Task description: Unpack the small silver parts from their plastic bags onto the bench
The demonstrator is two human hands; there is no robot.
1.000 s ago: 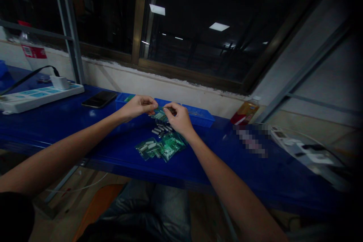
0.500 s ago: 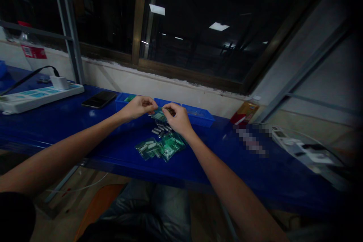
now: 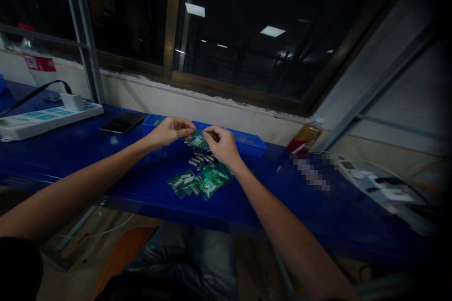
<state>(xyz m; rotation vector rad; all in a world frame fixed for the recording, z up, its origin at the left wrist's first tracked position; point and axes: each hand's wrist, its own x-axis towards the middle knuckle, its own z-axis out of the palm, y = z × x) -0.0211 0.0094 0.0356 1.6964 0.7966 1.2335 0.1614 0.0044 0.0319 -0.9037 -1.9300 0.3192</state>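
Note:
Between my two hands is a small greenish clear plastic bag (image 3: 198,140) with small pieces showing in it. My left hand (image 3: 172,131) pinches its left upper edge between thumb and fingers. On the other side, the thumb and fingers of my right hand (image 3: 223,145) close on its right edge. Just below the bag lie several loose silvery cylindrical pieces (image 3: 200,160) on the blue table. Nearer to me is a pile of filled green-tinted bags (image 3: 213,181), with more bags of pale pieces (image 3: 182,183) at its left.
Blue plastic trays (image 3: 247,142) stand along the wall behind my hands. To the left are a phone (image 3: 122,122), a white power strip (image 3: 52,120) and a red-capped bottle (image 3: 37,59). On the right stand a drink bottle (image 3: 305,137) and another power strip (image 3: 374,183).
Both hands stay in nearly the same place, the left fingertips now closer to the bag's edge. The bag is drawn a little more upright between them. The view has shifted slightly.

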